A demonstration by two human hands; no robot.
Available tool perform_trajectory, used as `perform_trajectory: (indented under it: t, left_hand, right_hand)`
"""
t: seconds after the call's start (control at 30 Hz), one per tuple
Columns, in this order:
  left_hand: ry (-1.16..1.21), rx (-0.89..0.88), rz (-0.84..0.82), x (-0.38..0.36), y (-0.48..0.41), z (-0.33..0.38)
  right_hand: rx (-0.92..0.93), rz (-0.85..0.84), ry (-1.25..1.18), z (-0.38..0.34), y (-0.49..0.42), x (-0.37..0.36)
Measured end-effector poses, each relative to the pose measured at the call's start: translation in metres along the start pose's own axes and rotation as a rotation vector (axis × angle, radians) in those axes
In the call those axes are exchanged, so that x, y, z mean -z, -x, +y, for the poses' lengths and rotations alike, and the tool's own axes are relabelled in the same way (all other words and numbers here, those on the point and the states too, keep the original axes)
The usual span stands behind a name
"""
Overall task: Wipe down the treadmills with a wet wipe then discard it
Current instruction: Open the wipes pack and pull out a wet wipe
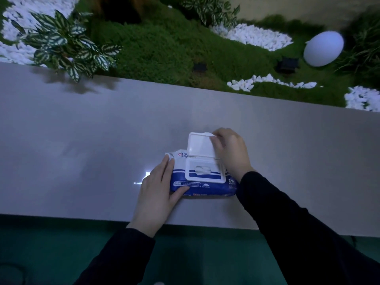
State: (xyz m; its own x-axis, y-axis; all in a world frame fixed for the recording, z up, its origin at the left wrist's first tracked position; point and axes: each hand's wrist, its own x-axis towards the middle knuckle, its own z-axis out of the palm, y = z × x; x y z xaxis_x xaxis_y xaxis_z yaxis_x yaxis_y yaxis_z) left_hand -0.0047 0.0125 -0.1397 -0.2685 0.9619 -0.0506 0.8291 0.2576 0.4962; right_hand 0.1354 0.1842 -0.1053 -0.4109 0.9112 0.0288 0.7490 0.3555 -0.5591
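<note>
Around us the grey ledge lies bare to the left, right and far side, so we can sweep there freely. The only clutter is mid-ledge: the wipes pack, with its white lid flipped up and blocking its far side. Our left hand and right hand flank it. Beyond the far edge, the striped-leaf plant overhangs the left corner; the white egg lamp sits well clear.

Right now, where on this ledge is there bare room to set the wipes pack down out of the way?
The ledge is bare left of the left hand up to the plant shadow, and right of the right hand. Its far strip along the moss is bare too. The middle is crowded: both hands hold the wipes pack, lid open.
</note>
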Motion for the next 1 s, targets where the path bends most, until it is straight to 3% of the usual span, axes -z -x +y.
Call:
perform_trajectory:
  t: [0.27, 0.5, 1.0]
  left_hand:
    - [0.018, -0.006, 0.005, 0.001, 0.0, 0.001]
    - [-0.003, 0.012, -0.025, 0.009, -0.002, 0.005]
    - [-0.001, 0.025, -0.032, 0.005, -0.003, 0.002]
  right_hand:
    - [-0.04, 0.003, -0.108, -0.003, 0.008, 0.003]
    - [-0.024, 0.227, -0.113, -0.009, 0.074, 0.027]
    - [0.052, -0.104, -0.055, -0.018, 0.069, -0.011]
